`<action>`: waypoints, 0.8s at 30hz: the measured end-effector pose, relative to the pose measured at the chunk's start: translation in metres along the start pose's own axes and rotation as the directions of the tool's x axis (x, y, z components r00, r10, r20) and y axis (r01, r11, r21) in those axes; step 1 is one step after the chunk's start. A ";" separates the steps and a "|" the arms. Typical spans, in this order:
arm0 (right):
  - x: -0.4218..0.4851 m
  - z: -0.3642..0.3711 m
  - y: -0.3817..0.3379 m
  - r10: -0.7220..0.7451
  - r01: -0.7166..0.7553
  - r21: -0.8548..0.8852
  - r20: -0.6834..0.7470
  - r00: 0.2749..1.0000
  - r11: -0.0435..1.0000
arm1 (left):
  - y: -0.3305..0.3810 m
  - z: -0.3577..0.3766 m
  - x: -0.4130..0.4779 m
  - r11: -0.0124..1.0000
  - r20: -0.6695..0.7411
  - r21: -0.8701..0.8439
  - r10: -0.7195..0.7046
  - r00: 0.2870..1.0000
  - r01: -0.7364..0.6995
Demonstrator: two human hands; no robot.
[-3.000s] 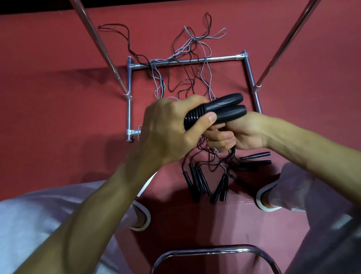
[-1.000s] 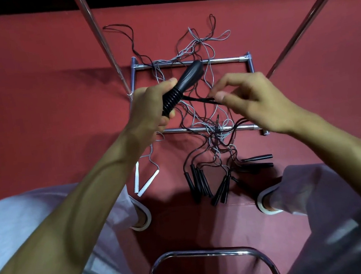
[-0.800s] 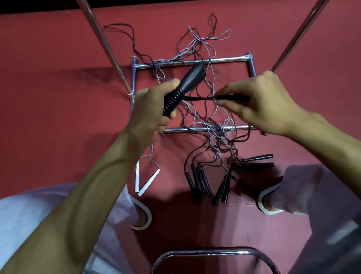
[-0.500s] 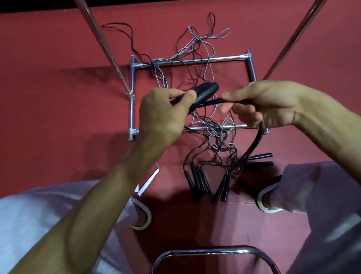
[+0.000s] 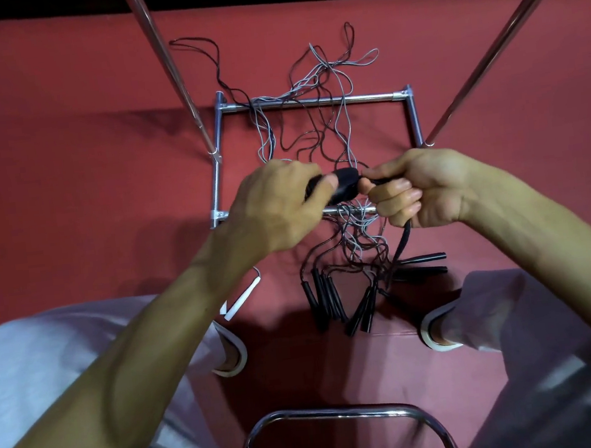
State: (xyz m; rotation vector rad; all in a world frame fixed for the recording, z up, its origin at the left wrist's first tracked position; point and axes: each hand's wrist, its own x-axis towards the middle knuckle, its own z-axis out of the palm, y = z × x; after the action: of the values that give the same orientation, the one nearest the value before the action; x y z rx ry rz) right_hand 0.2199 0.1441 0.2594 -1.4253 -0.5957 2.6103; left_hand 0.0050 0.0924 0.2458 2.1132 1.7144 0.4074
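My left hand [image 5: 277, 207] grips a thick black ribbed skipping-rope handle [image 5: 346, 184]; only the handle's rounded end shows beyond my fingers. My right hand [image 5: 419, 191] holds the black rope [image 5: 402, 241] close to that handle, and the rope hangs from my fist down to the floor. Both hands meet above the near bar of a chrome frame [image 5: 313, 102]. A tangle of black and grey ropes [image 5: 316, 129] drapes over the frame. Several slim black handles [image 5: 332, 299] lie in a bunch on the red floor below.
Two slanted chrome poles [image 5: 174, 75] [image 5: 508, 33] rise from the frame's sides. A white handle [image 5: 242, 300] lies by my left foot. A chrome chair rail [image 5: 345, 415] curves at the bottom. My knees and both shoes [image 5: 231, 356] [image 5: 441, 332] flank the handles.
Three seconds ago both hands clasped two thick handles together. Since then my left hand has brought one handle down from upright, and my right hand has closed on its rope and moved up against it.
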 end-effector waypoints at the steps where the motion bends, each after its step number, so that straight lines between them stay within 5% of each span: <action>1: 0.001 0.003 0.001 0.010 -0.010 0.002 0.013 1.000 1.000 | 0.002 0.002 -0.001 0.999 0.027 0.033 0.033 0.999 -0.034; 6: 0.008 0.021 0.007 0.027 -0.024 -0.030 0.092 0.995 0.999 | 0.008 0.016 -0.005 0.982 -0.008 0.184 0.040 0.999 -0.038; 10: 0.004 0.018 0.004 -0.025 0.031 -0.041 0.134 0.991 0.999 | 0.010 0.015 -0.006 0.993 -0.135 0.074 -0.084 0.987 0.095; 13: -0.002 0.015 -0.005 -0.061 0.091 -0.280 0.113 0.992 0.956 | 0.010 0.008 -0.005 0.992 -0.098 0.075 -0.098 0.990 0.106; 15: -0.006 0.012 -0.009 -0.119 0.138 -0.521 0.070 0.990 0.842 | 0.008 0.003 -0.005 0.994 -0.017 0.063 -0.091 0.996 0.092; 18: -0.013 0.006 -0.012 -0.303 0.255 -0.809 0.101 0.948 0.529 | 0.007 0.004 -0.006 0.998 0.125 0.018 -0.065 0.990 0.063; 24: -0.017 0.001 -0.008 -0.518 0.430 -0.881 0.279 0.809 0.197 | 0.002 0.006 -0.003 0.983 0.335 -0.173 -0.002 0.942 0.063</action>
State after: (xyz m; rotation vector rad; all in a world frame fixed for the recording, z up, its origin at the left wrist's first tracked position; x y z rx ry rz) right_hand 0.2272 0.1468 0.2766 -1.1140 -2.3399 1.5804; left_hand 0.0085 0.0883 0.2414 1.8938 1.4570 0.1735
